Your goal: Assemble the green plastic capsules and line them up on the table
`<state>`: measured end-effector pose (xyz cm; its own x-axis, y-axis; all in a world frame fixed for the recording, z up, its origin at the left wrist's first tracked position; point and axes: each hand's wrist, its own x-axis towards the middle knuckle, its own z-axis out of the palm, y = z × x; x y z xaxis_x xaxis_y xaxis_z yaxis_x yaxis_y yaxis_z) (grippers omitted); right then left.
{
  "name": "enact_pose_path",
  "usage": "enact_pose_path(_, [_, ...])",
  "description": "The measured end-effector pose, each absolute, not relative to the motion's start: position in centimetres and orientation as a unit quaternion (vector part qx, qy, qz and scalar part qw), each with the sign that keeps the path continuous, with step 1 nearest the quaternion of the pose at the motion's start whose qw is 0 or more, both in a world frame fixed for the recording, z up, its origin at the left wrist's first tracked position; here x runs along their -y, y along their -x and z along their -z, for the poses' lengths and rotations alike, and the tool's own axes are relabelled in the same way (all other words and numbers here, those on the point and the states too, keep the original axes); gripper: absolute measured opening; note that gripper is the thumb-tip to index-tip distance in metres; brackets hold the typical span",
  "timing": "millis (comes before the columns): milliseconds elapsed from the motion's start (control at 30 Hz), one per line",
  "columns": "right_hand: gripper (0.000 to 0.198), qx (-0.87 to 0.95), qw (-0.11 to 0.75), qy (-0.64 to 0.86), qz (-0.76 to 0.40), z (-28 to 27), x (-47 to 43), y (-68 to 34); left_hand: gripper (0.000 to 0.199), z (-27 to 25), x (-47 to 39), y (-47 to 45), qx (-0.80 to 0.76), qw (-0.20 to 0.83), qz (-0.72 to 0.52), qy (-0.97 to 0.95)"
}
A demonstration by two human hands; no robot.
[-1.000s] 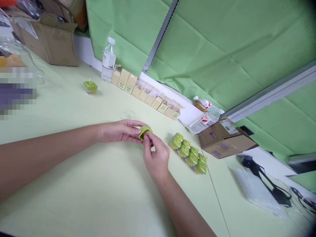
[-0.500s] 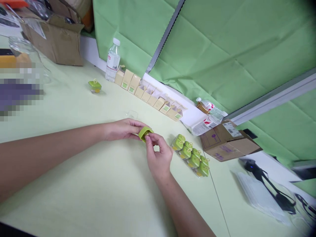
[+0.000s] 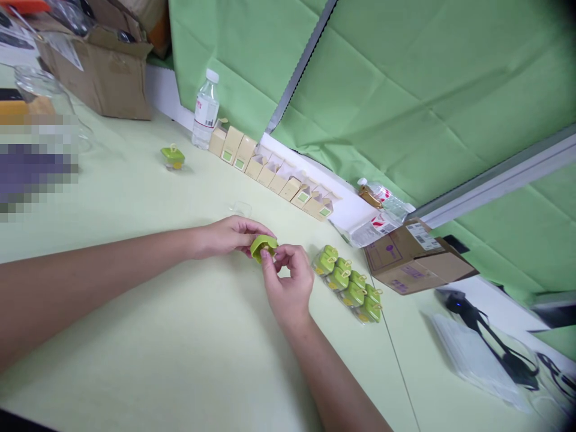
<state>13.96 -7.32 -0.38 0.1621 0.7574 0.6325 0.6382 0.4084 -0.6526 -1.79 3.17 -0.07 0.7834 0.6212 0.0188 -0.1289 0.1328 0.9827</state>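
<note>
A green plastic lid (image 3: 258,245) is held above the table with its hollow underside facing me. My left hand (image 3: 231,234) grips it from the left and behind. The thumb and fingers of my right hand (image 3: 290,279) pinch at its near right edge and inside; whether they hold some small part there I cannot make out. Just beyond my left hand lies a clear plastic container (image 3: 242,208). Several small clear containers with green lids and loops (image 3: 353,294) stand in two rows right of my right hand. Another green-lidded container (image 3: 173,157) stands alone at far left.
A row of small beige cartons (image 3: 267,174), some with open flaps, lines the back edge beside a water bottle (image 3: 206,111). Cardboard boxes stand back left (image 3: 101,78) and right (image 3: 414,258). Plastic bottles (image 3: 380,210), white sheets (image 3: 477,357) and a black cabled device (image 3: 495,342) are at right.
The green lid has turned, so that more of its hollow inside faces me. My right hand has shifted slightly left and down with it; the other things stay put.
</note>
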Motion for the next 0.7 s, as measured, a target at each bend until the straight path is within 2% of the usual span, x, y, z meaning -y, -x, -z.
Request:
enact_pose_path(133, [0.022,0.59,0.569,0.548,-0.167,0.77,7.0,-13.93,0.031,0.07,-3.18,1.78,-0.22,0.721,-0.266,-0.601])
enact_pose_path(333, [0.02,0.538,0.588,0.496,-0.344,0.72,6.66,-13.58,0.03,-0.05,-3.02,1.58,-0.214,0.715,-0.278,-0.605])
enact_pose_path(700, [0.015,0.478,0.6,0.473,-0.434,0.41,6.75,-13.51,0.026,0.36,-3.36,1.38,-0.223,0.685,-0.28,-0.634])
